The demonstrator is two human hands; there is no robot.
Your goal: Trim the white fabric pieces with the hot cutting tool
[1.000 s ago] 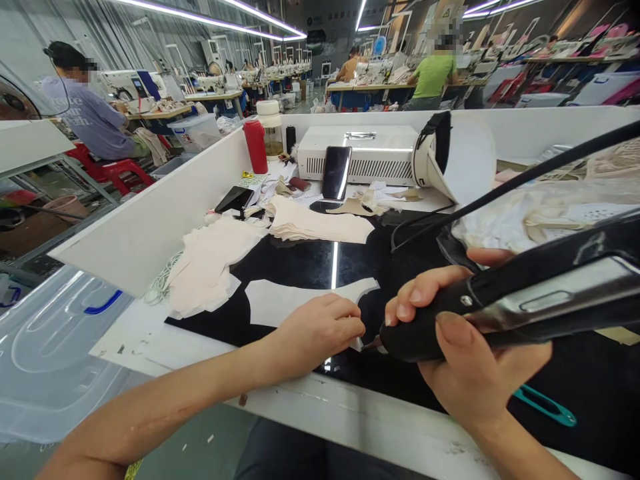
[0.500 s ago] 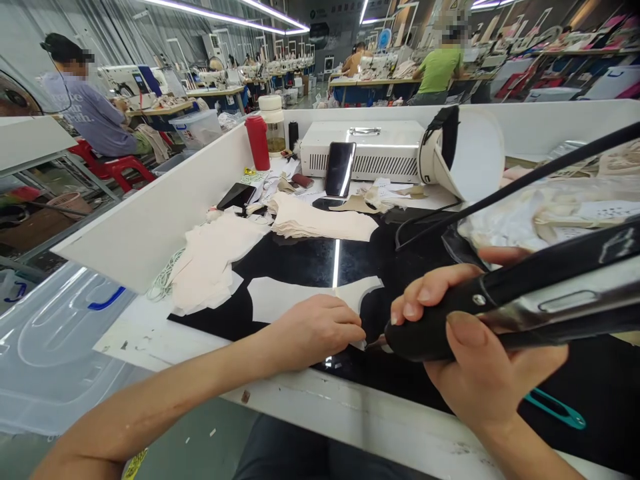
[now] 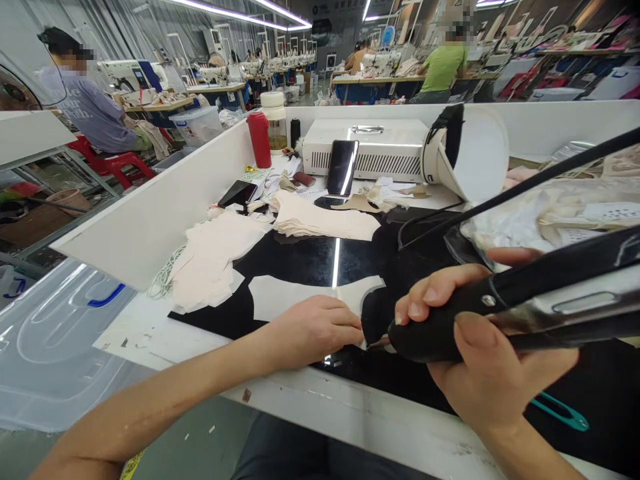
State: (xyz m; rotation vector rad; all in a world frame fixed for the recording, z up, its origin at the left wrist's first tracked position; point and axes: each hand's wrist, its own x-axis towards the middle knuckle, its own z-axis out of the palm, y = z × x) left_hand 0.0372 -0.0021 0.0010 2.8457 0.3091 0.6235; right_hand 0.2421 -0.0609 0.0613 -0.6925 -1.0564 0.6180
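The lavender T-shirt (image 3: pixel 83 103) of a co-worker seated beyond the left edge carries white lettering, of which "our" and "ath." can be made out; the writing on the far wall sign (image 3: pixel 345 10) is too small to read.

The worktop (image 3: pixel 320 400) is white, with a stained, scuffed front edge and upright panels along its left and back edges. A glossy black sheet (image 3: pixel 310 259) covers its middle, reflecting a ceiling light. Near the front edge lies a thin, curved fabric piece (image 3: pixel 283 299), white on the left and creamier at its right end. The left hand (image 3: pixel 317 330) rests over its near right part, fingers bent together; whether they pinch or press it, I cannot tell. The right hand (image 3: pixel 493 370) is wrapped round a smooth black handheld tool (image 3: pixel 440 327) with a bright metal strip, its narrow metal tip just beside the left fingertips. A teal plastic loop (image 3: pixel 565 415) lies under the right wrist's outer side, toward the front right corner.

Cream cut pieces lie in a neat stack (image 3: pixel 325 220) behind and a looser pile (image 3: pixel 215 263) by the left edge. Toward the back edge stand a red tumbler (image 3: pixel 259 140), a vented white metal box (image 3: pixel 367 148) and a glossy smartphone (image 3: pixel 343 167) leaning against it.
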